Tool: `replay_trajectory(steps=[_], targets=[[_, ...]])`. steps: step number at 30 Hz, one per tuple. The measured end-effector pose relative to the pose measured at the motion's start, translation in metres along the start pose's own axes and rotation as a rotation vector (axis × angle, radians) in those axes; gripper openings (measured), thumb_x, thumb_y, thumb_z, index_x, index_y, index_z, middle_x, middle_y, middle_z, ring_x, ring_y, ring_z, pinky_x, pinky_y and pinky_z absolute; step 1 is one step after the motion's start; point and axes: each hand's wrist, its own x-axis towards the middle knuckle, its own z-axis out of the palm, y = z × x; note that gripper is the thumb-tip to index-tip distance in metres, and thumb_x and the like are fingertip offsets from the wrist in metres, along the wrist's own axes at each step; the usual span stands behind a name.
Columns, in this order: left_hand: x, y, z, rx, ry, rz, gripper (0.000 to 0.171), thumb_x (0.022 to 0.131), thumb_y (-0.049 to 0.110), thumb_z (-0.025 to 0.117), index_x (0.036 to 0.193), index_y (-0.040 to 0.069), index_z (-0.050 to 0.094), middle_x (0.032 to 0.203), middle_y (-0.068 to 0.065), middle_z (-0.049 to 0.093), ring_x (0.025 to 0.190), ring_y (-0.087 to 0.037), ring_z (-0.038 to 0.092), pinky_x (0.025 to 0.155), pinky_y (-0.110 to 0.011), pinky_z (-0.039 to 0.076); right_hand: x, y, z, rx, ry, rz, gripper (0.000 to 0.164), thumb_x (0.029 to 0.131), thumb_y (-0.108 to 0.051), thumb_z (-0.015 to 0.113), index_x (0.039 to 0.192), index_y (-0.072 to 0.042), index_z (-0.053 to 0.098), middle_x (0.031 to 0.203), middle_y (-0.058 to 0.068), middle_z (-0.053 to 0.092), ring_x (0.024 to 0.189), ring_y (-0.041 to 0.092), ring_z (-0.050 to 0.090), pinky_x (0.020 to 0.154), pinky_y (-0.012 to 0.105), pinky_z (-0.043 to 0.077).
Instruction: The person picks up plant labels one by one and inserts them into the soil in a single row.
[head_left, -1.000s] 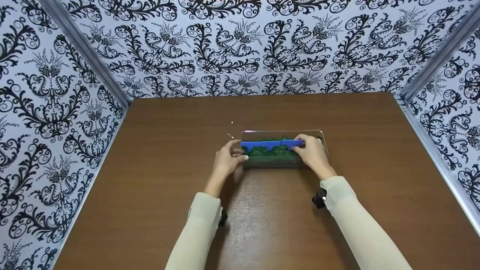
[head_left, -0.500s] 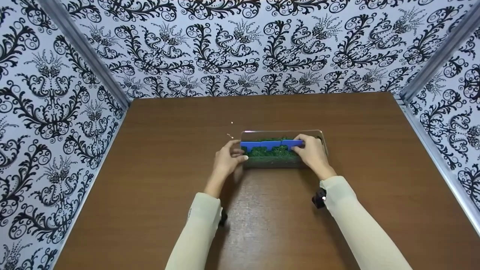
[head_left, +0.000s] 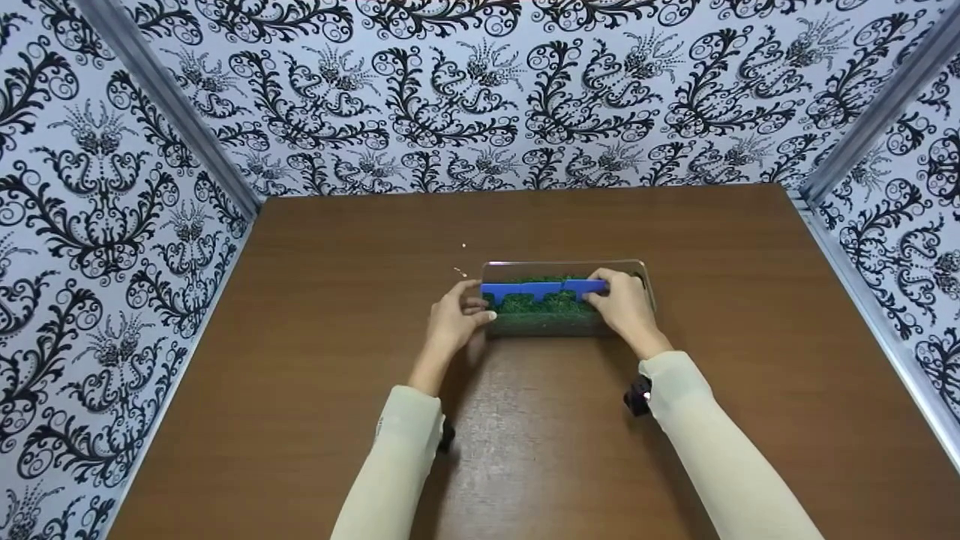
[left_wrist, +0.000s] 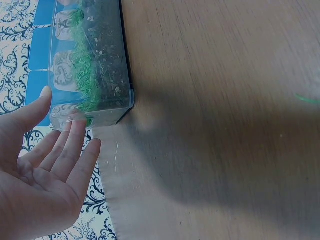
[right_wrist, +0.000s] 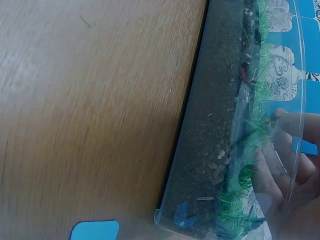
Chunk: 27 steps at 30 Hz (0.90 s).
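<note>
A clear plastic container stands on the table, with dark soil and green grass inside. Blue fence panels stand in a row along the grass, with cut-out gaps that show in both wrist views. At the right end of the row, my right hand pinches the rightmost panel between thumb and fingers, its fingers inside the container. My left hand is at the container's left end. Its thumb touches the front corner of the rim, and its fairly straight fingers lie against the end wall.
A brown wooden table surrounds the container, with patterned walls behind and beside it. Small pale specks lie left of the container. A green strand lies on the table. A blue rounded shape shows at the right wrist view's bottom edge.
</note>
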Motion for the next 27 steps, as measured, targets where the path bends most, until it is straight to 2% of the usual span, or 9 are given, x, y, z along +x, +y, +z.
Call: replay_trajectory(steps=[3, 14, 20, 27], targets=[[-0.0001, -0.0004, 0.0000, 0.022, 0.005, -0.005, 0.060, 0.085, 0.014, 0.080, 0.139, 0.015, 0.056, 0.113, -0.008, 0.076, 0.108, -0.022, 0.072, 0.098, -0.037, 0.055, -0.0001, 0.0002, 0.0003, -0.007, -0.011, 0.001, 0.014, 0.092, -0.012, 0.071, 0.104, -0.005, 0.071, 0.105, 0.020, 0.075, 0.088, 0.031, 0.068, 0.077, 0.045, 0.053], [-0.0008, 0.0006, -0.0009, 0.011, -0.006, -0.005, 0.058, 0.086, 0.013, 0.078, 0.140, 0.013, 0.055, 0.116, -0.010, 0.075, 0.110, -0.023, 0.072, 0.097, -0.037, 0.056, 0.0003, -0.0011, 0.0001, -0.013, -0.020, 0.023, 0.015, 0.093, -0.012, 0.070, 0.106, -0.005, 0.071, 0.108, 0.020, 0.074, 0.094, 0.033, 0.070, 0.082, 0.048, 0.056], [-0.0011, 0.0013, -0.0008, 0.012, -0.005, -0.015, 0.058, 0.087, 0.014, 0.078, 0.140, 0.015, 0.056, 0.116, -0.009, 0.075, 0.110, -0.022, 0.071, 0.095, -0.036, 0.057, -0.0002, -0.0020, 0.0011, -0.042, -0.032, 0.034, 0.017, 0.094, -0.014, 0.069, 0.110, -0.007, 0.071, 0.110, 0.019, 0.074, 0.090, 0.031, 0.069, 0.079, 0.047, 0.055], [-0.0026, 0.0025, -0.0013, 0.021, -0.002, -0.009, 0.058, 0.087, 0.014, 0.078, 0.140, 0.015, 0.056, 0.116, -0.009, 0.075, 0.110, -0.022, 0.072, 0.096, -0.037, 0.056, 0.0002, -0.0019, 0.0018, -0.081, -0.020, 0.031, 0.019, 0.093, -0.015, 0.071, 0.110, -0.007, 0.071, 0.109, 0.019, 0.074, 0.097, 0.036, 0.071, 0.084, 0.053, 0.055]])
